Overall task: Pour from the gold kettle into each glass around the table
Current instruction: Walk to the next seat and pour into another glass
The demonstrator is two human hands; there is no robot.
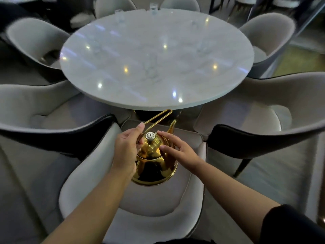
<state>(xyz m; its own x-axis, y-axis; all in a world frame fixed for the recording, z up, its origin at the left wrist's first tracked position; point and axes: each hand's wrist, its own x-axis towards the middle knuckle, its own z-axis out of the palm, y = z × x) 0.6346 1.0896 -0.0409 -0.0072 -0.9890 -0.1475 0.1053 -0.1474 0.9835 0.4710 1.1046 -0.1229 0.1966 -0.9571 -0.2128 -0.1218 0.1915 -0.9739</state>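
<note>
The gold kettle stands on the seat of the grey chair right in front of me, its spout pointing towards the table. My left hand pinches the lower end of the thin gold wire handle beside the silver lid knob. My right hand lies with straight fingers against the kettle's right shoulder. Two clear glasses stand at the far edge of the round white marble table; the picture is blurred there.
Grey upholstered chairs ring the table: one at my left, one at my right, and others at the far left, far right and back. Dark furniture shows beyond.
</note>
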